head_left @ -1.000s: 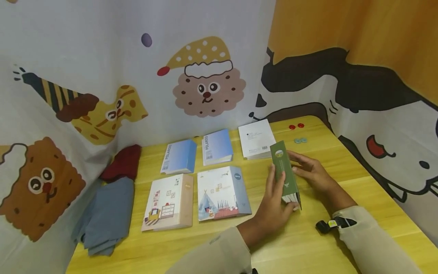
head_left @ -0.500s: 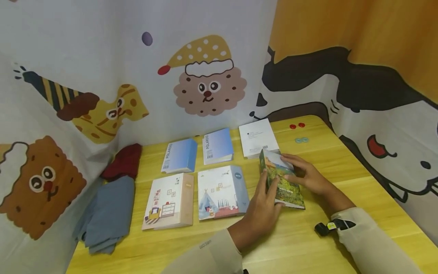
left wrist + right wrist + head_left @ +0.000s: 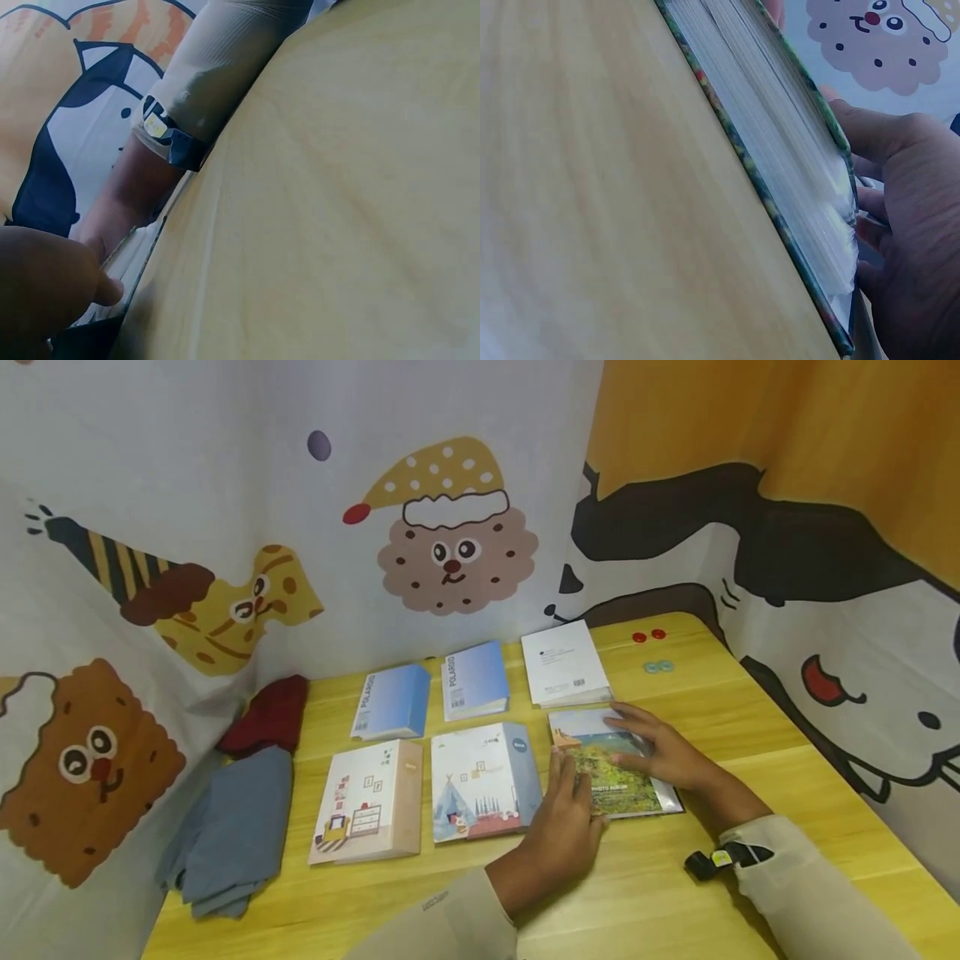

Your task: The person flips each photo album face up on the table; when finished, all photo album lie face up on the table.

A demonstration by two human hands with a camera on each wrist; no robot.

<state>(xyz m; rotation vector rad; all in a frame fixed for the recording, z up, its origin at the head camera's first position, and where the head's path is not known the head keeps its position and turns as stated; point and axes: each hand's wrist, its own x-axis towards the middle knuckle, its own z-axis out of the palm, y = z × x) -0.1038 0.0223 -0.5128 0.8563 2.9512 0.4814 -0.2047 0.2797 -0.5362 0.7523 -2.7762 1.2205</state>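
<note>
A green landscape photo album lies flat on the yellow wooden table, cover up, to the right of the front row of albums. My right hand rests on its cover with fingers spread. My left hand touches its left edge with straight fingers. The right wrist view shows the album's white page edge close up, with my right hand lying over the top cover. In the left wrist view, part of my left hand sits beside the album's edge.
Two blue albums and a white one line the back row. Illustrated albums lie in front. Red buttons and blue buttons sit far right. Dark red cloth and grey-blue cloth lie left. Cartoon curtains enclose the table.
The green album stood on edge between both hands a second ago. It has tipped over and now lies flat, cover up. My right hand has settled on top.
</note>
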